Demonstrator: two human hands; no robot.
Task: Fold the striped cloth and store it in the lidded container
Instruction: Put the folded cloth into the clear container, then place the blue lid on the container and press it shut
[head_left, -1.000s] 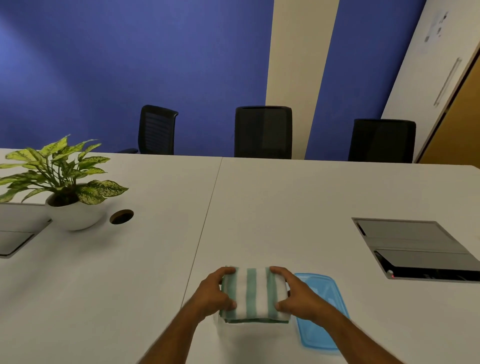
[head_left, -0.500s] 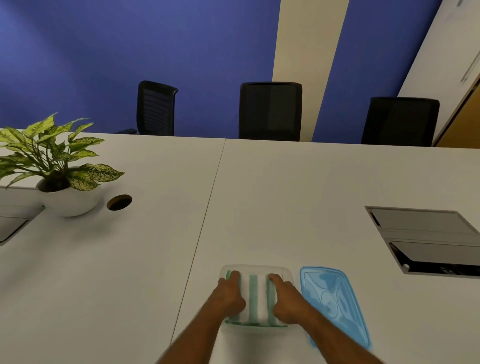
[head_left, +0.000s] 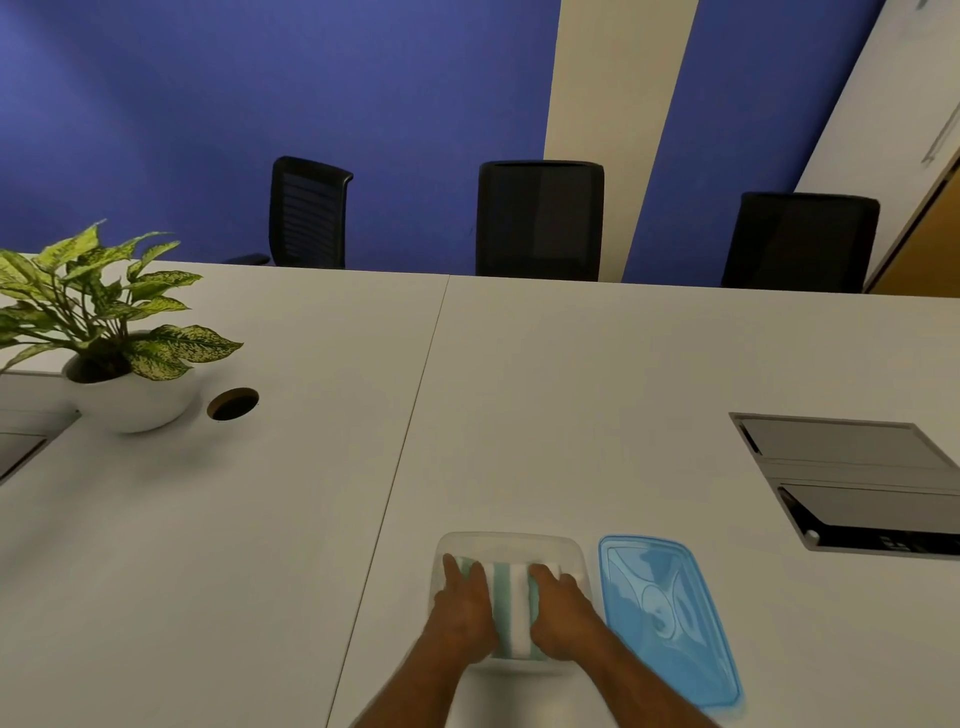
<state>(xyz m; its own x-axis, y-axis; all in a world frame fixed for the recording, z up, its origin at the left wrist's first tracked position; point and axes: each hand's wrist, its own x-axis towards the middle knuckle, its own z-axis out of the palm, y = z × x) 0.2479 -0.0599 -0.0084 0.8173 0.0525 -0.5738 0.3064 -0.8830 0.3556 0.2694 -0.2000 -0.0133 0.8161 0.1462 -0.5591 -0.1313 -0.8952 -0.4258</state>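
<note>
The folded cloth (head_left: 509, 608), white with green stripes, lies inside a clear plastic container (head_left: 511, 543) near the table's front edge. My left hand (head_left: 465, 610) presses flat on the cloth's left side and my right hand (head_left: 561, 610) on its right side, fingers pointing away from me. Both hands cover most of the cloth; only a middle strip shows. The blue lid (head_left: 667, 618) lies flat on the table just right of the container, apart from my hands.
A potted plant (head_left: 111, 332) in a white bowl stands at the far left beside a round cable hole (head_left: 232, 404). A grey flap panel (head_left: 852, 478) is set into the table at the right. Three black chairs (head_left: 540, 221) line the far side.
The cloth went from held above the container down into it. My hands moved from gripping its sides to pressing on top. The view tilted down slightly.
</note>
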